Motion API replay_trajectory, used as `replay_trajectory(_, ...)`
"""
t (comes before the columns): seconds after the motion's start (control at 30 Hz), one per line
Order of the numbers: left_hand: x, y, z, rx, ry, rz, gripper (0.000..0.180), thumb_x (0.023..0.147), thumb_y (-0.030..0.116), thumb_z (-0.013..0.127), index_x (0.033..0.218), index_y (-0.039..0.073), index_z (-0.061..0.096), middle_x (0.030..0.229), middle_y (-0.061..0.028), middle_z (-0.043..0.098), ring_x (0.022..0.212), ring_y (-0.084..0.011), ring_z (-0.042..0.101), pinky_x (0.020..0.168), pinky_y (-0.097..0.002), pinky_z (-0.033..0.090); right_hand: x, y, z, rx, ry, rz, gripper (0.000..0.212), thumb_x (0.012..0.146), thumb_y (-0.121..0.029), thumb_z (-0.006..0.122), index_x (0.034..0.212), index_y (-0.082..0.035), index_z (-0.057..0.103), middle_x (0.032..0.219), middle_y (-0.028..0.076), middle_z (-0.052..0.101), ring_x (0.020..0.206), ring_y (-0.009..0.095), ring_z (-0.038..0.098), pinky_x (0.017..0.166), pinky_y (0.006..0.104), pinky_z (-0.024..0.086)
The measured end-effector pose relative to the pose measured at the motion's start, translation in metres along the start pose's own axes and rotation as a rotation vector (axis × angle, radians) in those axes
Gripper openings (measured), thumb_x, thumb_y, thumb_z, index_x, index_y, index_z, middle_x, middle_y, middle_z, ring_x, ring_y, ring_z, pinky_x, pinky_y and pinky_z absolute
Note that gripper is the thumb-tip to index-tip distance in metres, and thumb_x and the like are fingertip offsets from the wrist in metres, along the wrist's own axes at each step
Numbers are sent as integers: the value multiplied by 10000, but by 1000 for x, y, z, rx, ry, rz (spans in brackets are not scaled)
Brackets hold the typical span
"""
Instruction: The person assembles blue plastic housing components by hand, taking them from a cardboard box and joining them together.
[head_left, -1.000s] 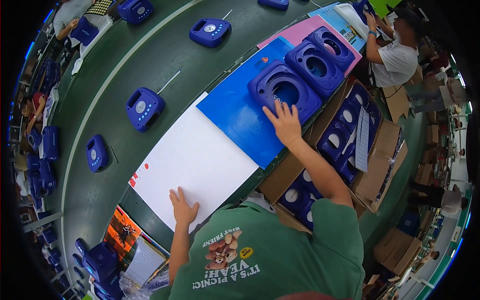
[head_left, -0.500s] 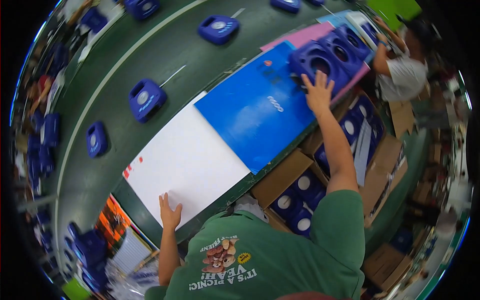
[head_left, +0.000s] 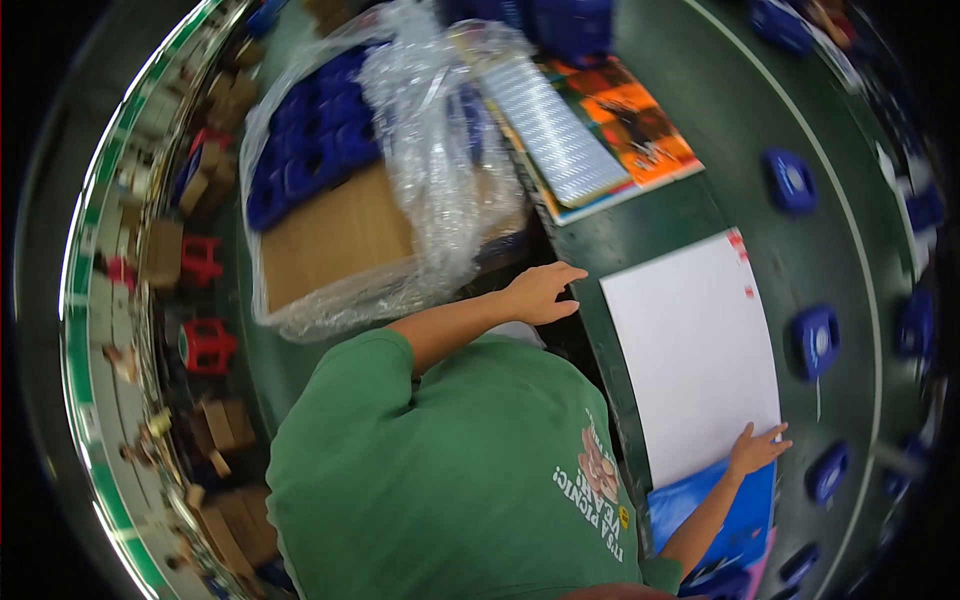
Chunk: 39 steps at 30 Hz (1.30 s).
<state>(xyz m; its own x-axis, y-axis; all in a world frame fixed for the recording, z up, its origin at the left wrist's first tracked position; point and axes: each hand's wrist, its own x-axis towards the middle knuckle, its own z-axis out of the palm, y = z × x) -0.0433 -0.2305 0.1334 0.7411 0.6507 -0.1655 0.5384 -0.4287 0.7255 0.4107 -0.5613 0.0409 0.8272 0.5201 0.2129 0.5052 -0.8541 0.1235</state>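
A white sheet lies on the dark green table, with a blue sheet next to it at the lower edge of the view. My right hand rests flat, fingers spread, on the white sheet where it meets the blue one. My left hand hovers at the table's near edge, just off the white sheet's corner. Its fingers are loosely apart and it holds nothing. My green shirt fills the lower middle of the view.
A cardboard box draped in bubble wrap holds blue plastic parts beside the table. A stack of printed sheets lies on the table's far end. Single blue plastic parts sit along the green belt. Red items stand on the floor.
The view has swung round toward my left side. My right hand came back from the blue moulded parts to the sheets. My left hand moved off the white sheet to the table edge.
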Motion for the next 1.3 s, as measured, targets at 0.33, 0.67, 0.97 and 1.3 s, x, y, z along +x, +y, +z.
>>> replay_trajectory(0.33,-119,-206,-174,-95,919,-381,390,804,242,610,1143,48,603,1009,-160,631,782,-275,650,722,-387,513,2,-467,-165,960,-130,-807,613,825,-106,657,1369,-18,390,1422,237,333,1282,340,396,1009,414,382)
replay_trajectory(0.67,-54,-357,-66,-759,491,170,583,928,232,547,1424,38,310,1426,-111,383,1252,-200,428,1027,-380,363,-288,-829,-249,869,-1333,-1327,636,836,-295,633,1307,79,425,1239,294,525,1199,381,494,1016,384,388)
replay_trajectory(0.97,-38,-271,-165,-981,73,-89,232,835,121,607,1001,-31,662,1016,-124,682,899,-147,623,799,-304,496,-204,-880,-191,929,-844,-596,629,783,-271,627,1180,183,445,1182,359,513,1145,423,496,974,404,376)
replay_trajectory(1.3,-54,-426,-279,281,756,-503,448,725,83,661,1153,5,552,1141,-145,554,1126,-284,512,945,-388,435,-186,-863,-154,784,-663,-991,462,835,-298,556,1142,45,581,1032,281,616,964,414,600,860,421,461)
